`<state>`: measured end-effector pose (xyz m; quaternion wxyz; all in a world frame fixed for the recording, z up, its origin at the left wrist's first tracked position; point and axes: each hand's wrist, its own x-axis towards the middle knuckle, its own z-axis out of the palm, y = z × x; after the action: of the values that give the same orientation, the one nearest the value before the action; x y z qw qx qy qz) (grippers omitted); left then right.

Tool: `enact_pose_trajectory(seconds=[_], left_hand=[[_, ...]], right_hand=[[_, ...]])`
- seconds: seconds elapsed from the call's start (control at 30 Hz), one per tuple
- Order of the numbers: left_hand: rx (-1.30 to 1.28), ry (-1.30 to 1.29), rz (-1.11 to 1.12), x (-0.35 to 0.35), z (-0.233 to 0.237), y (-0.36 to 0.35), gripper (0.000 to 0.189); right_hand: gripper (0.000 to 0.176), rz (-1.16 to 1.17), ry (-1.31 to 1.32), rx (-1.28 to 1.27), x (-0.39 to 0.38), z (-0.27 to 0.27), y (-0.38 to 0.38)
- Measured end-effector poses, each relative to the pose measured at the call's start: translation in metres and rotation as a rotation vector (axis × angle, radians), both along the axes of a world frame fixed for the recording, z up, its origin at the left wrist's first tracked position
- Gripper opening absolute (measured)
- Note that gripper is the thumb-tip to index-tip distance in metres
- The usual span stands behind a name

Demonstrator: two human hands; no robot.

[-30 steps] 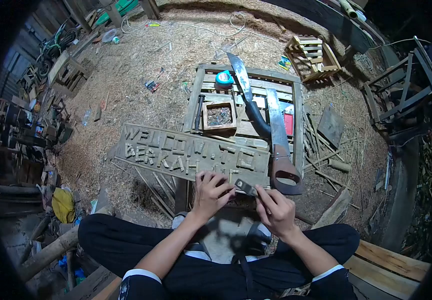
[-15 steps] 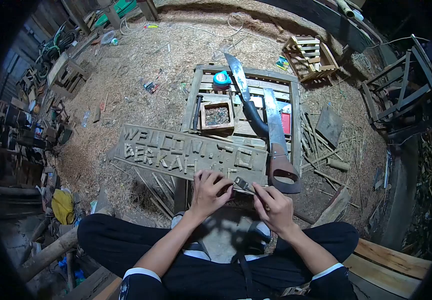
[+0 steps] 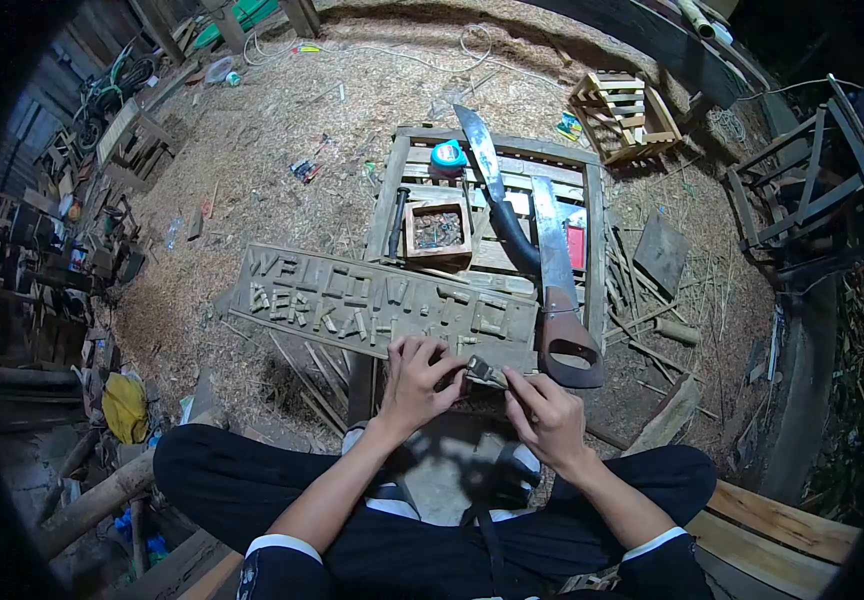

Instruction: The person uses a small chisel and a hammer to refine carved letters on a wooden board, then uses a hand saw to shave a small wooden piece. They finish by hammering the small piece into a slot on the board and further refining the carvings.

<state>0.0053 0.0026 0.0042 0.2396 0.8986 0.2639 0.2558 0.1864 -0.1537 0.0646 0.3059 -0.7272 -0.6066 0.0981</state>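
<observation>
Floor [image 3: 262,130] strewn with pale shavings and scraps, brightest at upper centre, falling to deep shadow at the frame's edges. Slatted worktop [image 3: 594,215] stands right of centre, slatted wooden crate [image 3: 640,128] on the floor at upper right, dark wooden frame [image 3: 810,170] near the right edge. Grey wall [image 3: 27,125] at upper left, ribbed in appearance; low wooden stand [image 3: 122,138] before it.

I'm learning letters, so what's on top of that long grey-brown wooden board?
The board bears raised, brown wooden letters, the upper row starting with W. The bare left hand covers part of its near edge; what's underneath can't be seen.
</observation>
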Motion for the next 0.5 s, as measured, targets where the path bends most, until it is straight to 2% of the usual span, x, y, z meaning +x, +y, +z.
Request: enact_pose_trajectory(seconds=[0.13,0.2,0.43,0.5], left_hand=[[-0.010,-0.003,0.002,-0.0014,-0.0031,0.0005,0.025],[-0.006,-0.011,0.004,-0.0004,-0.0040,-0.0002,0.025],[-0.052,-0.006,0.004,-0.0025,-0.0013,0.0004,0.024],[-0.055,-0.018,0.002,-0.0001,-0.0031,-0.0002,0.024]], right_hand=[[0.041,-0.006,-0.003,0.118,-0.0021,-0.0017,-0.0013],[0.039,0.007,-0.045,0.012,-0.0043,-0.0023,0.0005],[0.043,0.004,-0.015,0.083,-0.0028,-0.0068,-0.0030],[0.044,0.039,-0.074,-0.013,-0.0020,-0.0083,-0.0009]])
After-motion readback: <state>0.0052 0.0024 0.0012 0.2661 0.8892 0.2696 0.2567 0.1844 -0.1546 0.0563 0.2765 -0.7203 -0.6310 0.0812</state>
